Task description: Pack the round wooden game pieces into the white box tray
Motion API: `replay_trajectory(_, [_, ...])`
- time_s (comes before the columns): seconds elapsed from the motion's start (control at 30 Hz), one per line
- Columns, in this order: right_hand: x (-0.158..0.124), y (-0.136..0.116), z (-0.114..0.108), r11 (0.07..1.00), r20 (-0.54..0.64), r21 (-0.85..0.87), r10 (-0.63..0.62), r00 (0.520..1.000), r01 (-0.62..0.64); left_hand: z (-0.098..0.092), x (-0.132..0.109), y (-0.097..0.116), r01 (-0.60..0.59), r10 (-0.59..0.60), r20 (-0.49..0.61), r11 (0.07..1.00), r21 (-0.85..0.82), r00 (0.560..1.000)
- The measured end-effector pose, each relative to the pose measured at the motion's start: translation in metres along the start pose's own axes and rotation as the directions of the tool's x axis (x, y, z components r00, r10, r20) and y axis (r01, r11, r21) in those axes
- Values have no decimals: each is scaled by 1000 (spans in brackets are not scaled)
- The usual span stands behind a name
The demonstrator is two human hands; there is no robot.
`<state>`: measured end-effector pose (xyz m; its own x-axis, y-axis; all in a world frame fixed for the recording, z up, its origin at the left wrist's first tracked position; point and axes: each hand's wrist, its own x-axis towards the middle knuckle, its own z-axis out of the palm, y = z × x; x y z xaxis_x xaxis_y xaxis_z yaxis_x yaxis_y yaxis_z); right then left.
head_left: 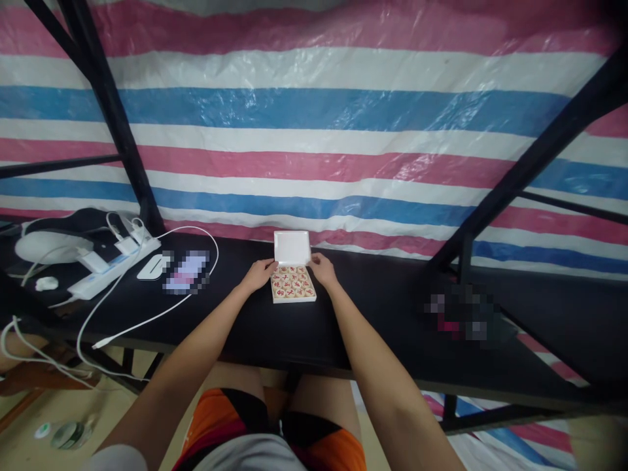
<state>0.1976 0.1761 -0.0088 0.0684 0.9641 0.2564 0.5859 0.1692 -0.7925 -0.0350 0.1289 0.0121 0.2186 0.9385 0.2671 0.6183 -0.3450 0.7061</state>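
Note:
A shallow white box (294, 301) lies on the black desk in front of me, packed with rows of round xiangqi pieces (293, 283) marked in red characters. Its white lid (292, 248) stands tilted up at the far side of the box, the inner face turned toward me. My left hand (259, 275) is closed at the lower left corner of the lid, beside the box's left edge. At the lower right corner, my right hand (322, 269) pinches the lid's edge. Fingertips of both hands are partly hidden, and whether the lid is hinged to the box I cannot tell.
Left on the black desk (383, 327) are a white power strip (105, 271) with plugs, a white cable (142, 320), a white flat case (153, 267) and a blurred phone (187, 271). A blurred dark item (464, 313) lies right. Black metal bars (520, 163) frame both sides before a striped sheet (314, 104).

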Motion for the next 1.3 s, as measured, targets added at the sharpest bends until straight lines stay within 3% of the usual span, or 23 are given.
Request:
replay_trajectory(0.1, [-10, 5, -2, 988, -83, 124, -84, 993, 94, 1, 2, 1, 78, -82, -13, 980, -182, 997])
replay_trajectory(0.2, [-19, 7, -2, 967, -76, 175, -172, 982, 183, -1, 2, 2, 127, -144, -40, 949, -289, 989])
replay_trajectory(0.33, [-29, 5, -2, 949, 31, 222, -235, 972, 222, -6, -5, 4, 46, -56, -72, 990, -137, 996])
replay_trajectory(0.47, [-40, -3, -9, 974, 25, 175, -149, 989, 142, -6, -13, 4, -33, 34, -16, 999, 19, 999])
replay_trajectory(0.6, [-52, -15, -14, 964, 105, 255, -111, 988, 81, -6, -20, 6, -93, 91, 48, 995, 35, 995])
replay_trajectory(0.73, [-61, -16, -13, 945, 183, 314, -154, 971, 91, -11, -26, 13, -73, 64, 175, 996, 44, 982])
replay_trajectory(0.93, [-68, -11, -15, 949, 185, 205, -276, 943, 238, -12, -42, 29, -122, 60, 319, 977, 178, 946])
replay_trajectory(1.1, [-69, -13, -14, 958, 195, 158, -267, 944, 238, -5, -49, 36, -146, 17, 379, 939, 312, 925])
replay_trajectory(1.2, [-69, -14, -13, 962, 195, 150, -255, 947, 229, -9, -46, 37, -138, 33, 335, 945, 295, 942])
replay_trajectory(1.3, [-69, -14, -12, 965, 186, 145, -246, 951, 221, -23, -49, 50, -186, 166, 111, 960, 210, 980])
